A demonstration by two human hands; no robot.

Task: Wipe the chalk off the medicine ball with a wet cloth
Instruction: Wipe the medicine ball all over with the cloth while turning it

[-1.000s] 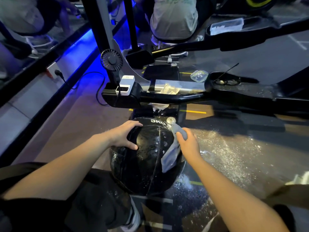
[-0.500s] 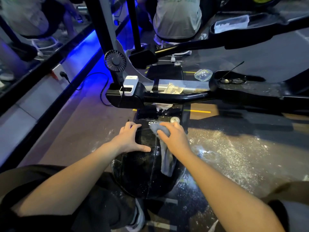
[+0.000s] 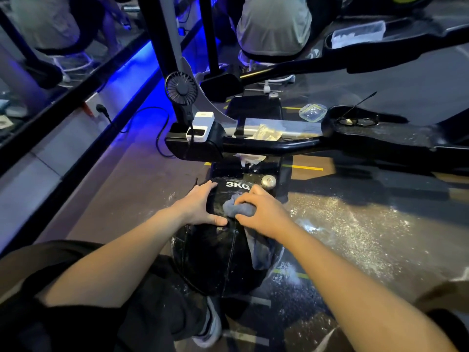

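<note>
A black medicine ball marked "3KG" sits on the floor between my knees, its surface wet and shiny. My left hand lies spread on the ball's upper left side, fingers straight, steadying it. My right hand grips a bunched grey cloth against the top of the ball, just below the "3KG" print. A loose tail of the cloth hangs down the ball's right side under my wrist.
White chalk dust is scattered over the floor to the right. A black machine bar crosses just beyond the ball, carrying a small fan, a white power bank and glasses. A seated person is farther back.
My right hand has carried the cloth from the ball's right side up to its top and bunched it there. My left hand has stayed on the upper left.
</note>
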